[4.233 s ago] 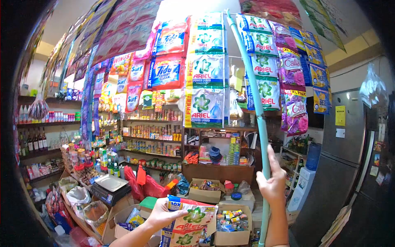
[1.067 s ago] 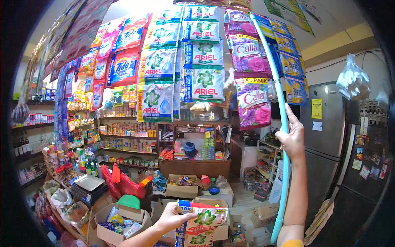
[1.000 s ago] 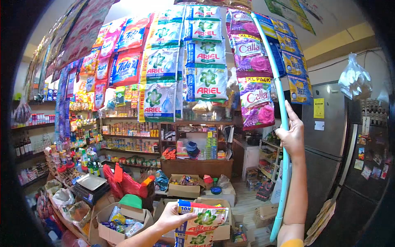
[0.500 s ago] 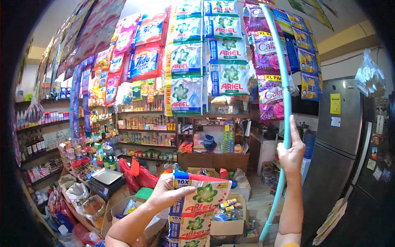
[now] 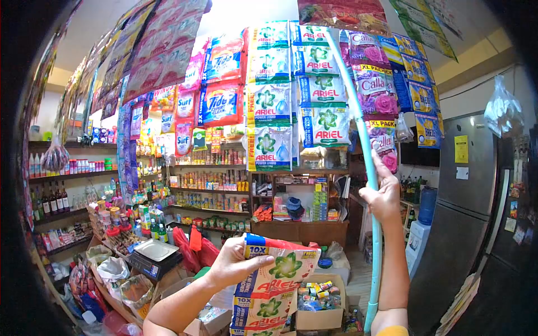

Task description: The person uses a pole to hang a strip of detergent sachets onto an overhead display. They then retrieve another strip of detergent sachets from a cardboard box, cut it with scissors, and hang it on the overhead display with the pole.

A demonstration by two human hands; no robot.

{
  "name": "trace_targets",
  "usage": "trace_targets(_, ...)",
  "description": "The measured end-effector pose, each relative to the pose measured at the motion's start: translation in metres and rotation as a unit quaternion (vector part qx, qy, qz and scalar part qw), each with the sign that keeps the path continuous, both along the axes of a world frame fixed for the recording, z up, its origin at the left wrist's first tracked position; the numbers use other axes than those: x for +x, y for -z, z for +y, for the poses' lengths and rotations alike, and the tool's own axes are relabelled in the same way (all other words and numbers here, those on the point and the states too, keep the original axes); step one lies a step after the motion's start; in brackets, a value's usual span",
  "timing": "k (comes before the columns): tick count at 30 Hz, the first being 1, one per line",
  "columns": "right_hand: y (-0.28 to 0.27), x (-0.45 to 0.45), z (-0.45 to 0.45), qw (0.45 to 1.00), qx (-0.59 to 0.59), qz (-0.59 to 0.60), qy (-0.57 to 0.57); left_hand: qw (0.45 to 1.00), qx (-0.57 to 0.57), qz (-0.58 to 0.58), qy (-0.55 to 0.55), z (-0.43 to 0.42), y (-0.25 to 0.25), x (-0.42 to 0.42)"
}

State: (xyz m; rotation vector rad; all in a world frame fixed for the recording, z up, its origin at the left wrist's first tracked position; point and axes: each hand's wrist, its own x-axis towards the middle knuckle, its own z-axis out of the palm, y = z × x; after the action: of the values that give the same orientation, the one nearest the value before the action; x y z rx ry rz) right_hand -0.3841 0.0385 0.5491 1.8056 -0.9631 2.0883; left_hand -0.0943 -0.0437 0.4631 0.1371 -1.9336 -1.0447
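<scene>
Left hand [image 5: 235, 264] pinches an Ariel strip [image 5: 276, 287] by its upper left corner, before the left edge of a cardboard box [image 5: 318, 320]; right hand [image 5: 384, 194] grips a turquoise pole [image 5: 375, 257]. Guiding the pole seems in hand, calling for steady aim; tip contact is unclear.

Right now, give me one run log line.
left hand: holding red-white-blue Ariel sachet strip | right hand: holding long slender turquoise pole | pole: slanting toward colourful hanging sachet strips | contact: unclear

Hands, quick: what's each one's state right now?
Left hand: closed, pinching the Ariel strip near its top.
Right hand: closed around the pole, index finger extended along it.
</scene>
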Motion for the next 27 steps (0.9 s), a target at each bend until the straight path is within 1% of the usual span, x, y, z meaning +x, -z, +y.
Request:
trace_targets(1,0.000,0.004,-0.003,1.000,0.001,0.013,0.003,1.000,0.001,-0.007,-0.002,-0.001,-0.001,0.001)
trace_targets(2,0.000,0.009,-0.002,0.998,0.066,0.009,0.011,1.000,0.003,-0.015,-0.003,-0.004,-0.002,0.002)
trace_targets(6,-0.008,0.024,-0.023,0.998,0.029,0.045,-0.043,0.999,-0.011,-0.021,-0.025,-0.008,-0.007,0.006)
trace_targets(8,-0.010,0.028,-0.017,0.995,0.076,0.028,-0.062,1.000,-0.002,-0.018,-0.023,-0.010,-0.008,0.005)
trace_targets(10,-0.008,0.030,-0.022,0.992,0.092,0.024,-0.085,1.000,-0.006,-0.016,-0.012,-0.010,-0.009,0.005)
trace_targets(11,-0.005,0.032,-0.034,0.993,0.049,0.034,-0.101,1.000,-0.008,-0.015,-0.006,-0.012,-0.009,0.005)
trace_targets(13,-0.003,0.035,-0.036,0.994,0.044,0.014,-0.101,1.000,-0.006,-0.005,-0.007,-0.017,-0.006,0.001)
trace_targets(15,-0.008,0.021,-0.037,0.991,0.047,0.008,-0.126,1.000,-0.005,0.000,-0.015,-0.021,-0.003,-0.001)
trace_targets(16,-0.007,0.020,-0.041,0.993,0.036,0.011,-0.110,1.000,-0.006,-0.001,-0.020,-0.023,-0.002,-0.002)
trace_targets(19,-0.004,0.018,-0.041,0.993,0.067,-0.020,-0.095,0.999,-0.023,-0.005,-0.029,-0.027,0.000,-0.001)
trace_targets(22,-0.002,0.018,-0.048,0.994,0.063,-0.017,-0.090,0.999,-0.032,0.000,-0.031,-0.030,-0.001,0.000)
trace_targets(25,-0.006,0.018,-0.050,0.993,0.004,-0.009,-0.120,0.999,-0.030,0.005,-0.041,-0.028,-0.003,0.008)
trace_targets(27,-0.008,0.019,-0.048,0.993,0.007,-0.013,-0.114,0.999,-0.026,0.003,-0.043,-0.026,-0.004,0.011)
